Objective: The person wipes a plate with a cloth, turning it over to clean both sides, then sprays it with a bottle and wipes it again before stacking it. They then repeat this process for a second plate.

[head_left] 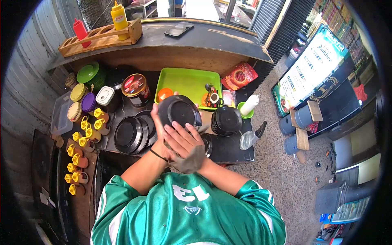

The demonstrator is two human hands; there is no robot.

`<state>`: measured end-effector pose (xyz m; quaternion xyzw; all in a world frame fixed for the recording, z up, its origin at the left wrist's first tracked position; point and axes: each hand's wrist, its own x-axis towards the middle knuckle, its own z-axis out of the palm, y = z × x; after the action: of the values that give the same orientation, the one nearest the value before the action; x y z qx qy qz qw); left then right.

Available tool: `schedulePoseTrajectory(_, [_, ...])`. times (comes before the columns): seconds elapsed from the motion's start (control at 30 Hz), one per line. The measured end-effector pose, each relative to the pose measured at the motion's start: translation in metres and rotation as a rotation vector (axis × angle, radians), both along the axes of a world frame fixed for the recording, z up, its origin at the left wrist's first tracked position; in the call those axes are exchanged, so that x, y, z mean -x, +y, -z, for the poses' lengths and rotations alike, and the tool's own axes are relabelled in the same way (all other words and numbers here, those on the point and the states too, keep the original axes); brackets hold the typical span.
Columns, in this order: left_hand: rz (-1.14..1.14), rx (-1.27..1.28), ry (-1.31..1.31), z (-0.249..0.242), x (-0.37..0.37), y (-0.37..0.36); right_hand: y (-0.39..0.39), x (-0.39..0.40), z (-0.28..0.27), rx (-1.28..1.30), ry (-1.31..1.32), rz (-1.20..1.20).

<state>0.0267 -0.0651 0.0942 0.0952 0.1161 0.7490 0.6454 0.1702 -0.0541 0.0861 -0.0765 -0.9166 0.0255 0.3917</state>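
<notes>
In front of my chest, my left hand [156,122] grips a black plate [179,110] by its left side, with fingertips showing at the far rim. The plate is tilted and its dark round face is turned up. My right hand [182,142] lies across the plate's near edge, fingers stretched forward. A grey cloth [190,161] is bunched under that hand and hangs below the palm. Several black plates [129,134] lie overlapping on the counter to the left. Another stack of black plates [227,119] stands to the right.
A green tray [188,77] holds an orange bowl [165,94] and cutlery. Yellow-capped bottles [93,132] and lidded tubs [135,85] crowd the left. A white squeeze bottle [250,104] and a black-handled clear container [249,139] stand right. A phone [179,29] rests on the upper ledge.
</notes>
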Motion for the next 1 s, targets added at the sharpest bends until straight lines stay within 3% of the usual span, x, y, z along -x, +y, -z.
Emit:
schedulePoseTrajectory(0.07, [0.118, -0.282, -0.019, -0.016, 0.0, -0.009, 0.03, -0.012, 0.012, -0.096, 0.002, -0.057])
schedulePoseTrajectory(0.1, [0.111, -0.279, -0.021, -0.025, -0.001, -0.013, 0.042, -0.016, 0.014, 0.014, 0.105, -0.063])
schedulePoseTrajectory(0.2, [-0.036, -0.08, -0.126, -0.038, -0.013, -0.015, 0.071, -0.014, 0.0, 0.343, 0.227, 0.118])
schedulePoseTrajectory(0.33, [-0.019, -0.06, -0.037, -0.029, -0.024, -0.006, 0.084, 0.006, 0.024, 0.634, 0.36, 0.296])
schedulePoseTrajectory(0.4, [-0.001, 0.054, 0.159, -0.024, -0.039, -0.006, 0.077, 0.015, -0.002, 0.804, 0.221, 0.366])
schedulePoseTrajectory(0.47, [0.025, 0.085, 0.23, -0.022, -0.046, -0.008, 0.058, 0.018, -0.019, 0.819, 0.282, 0.364])
schedulePoseTrajectory(0.53, [0.202, 0.218, 0.186, 0.014, -0.037, -0.006, 0.04, 0.021, -0.01, 0.499, 0.397, 0.27])
schedulePoseTrajectory(0.57, [0.176, 0.133, 0.142, 0.019, -0.035, 0.001, 0.032, 0.026, -0.005, 0.482, 0.196, 0.265])
schedulePoseTrajectory(0.6, [-0.225, 0.104, 0.332, 0.045, -0.042, 0.01, 0.026, 0.028, -0.002, 0.462, -0.005, 0.258])
schedulePoseTrajectory(0.63, [-0.216, 0.107, 0.332, 0.047, -0.042, 0.01, 0.021, 0.019, -0.006, 0.466, -0.005, 0.266])
schedulePoseTrajectory(0.7, [-0.047, 0.043, 0.111, 0.048, -0.031, 0.006, 0.016, -0.006, -0.02, 0.122, -0.127, -0.006])
schedulePoseTrajectory(0.8, [0.203, -0.041, -0.224, 0.047, -0.018, -0.001, 0.035, -0.032, 0.012, 0.212, -0.018, -0.065])
schedulePoseTrajectory(0.93, [-0.045, 0.438, -0.11, 0.004, -0.042, 0.002, 0.039, -0.068, 0.047, 0.298, 0.071, 0.08])
schedulePoseTrajectory(1.0, [-0.078, 0.471, -0.084, 0.019, -0.04, 0.007, 0.035, -0.084, 0.06, 0.353, 0.063, 0.117])
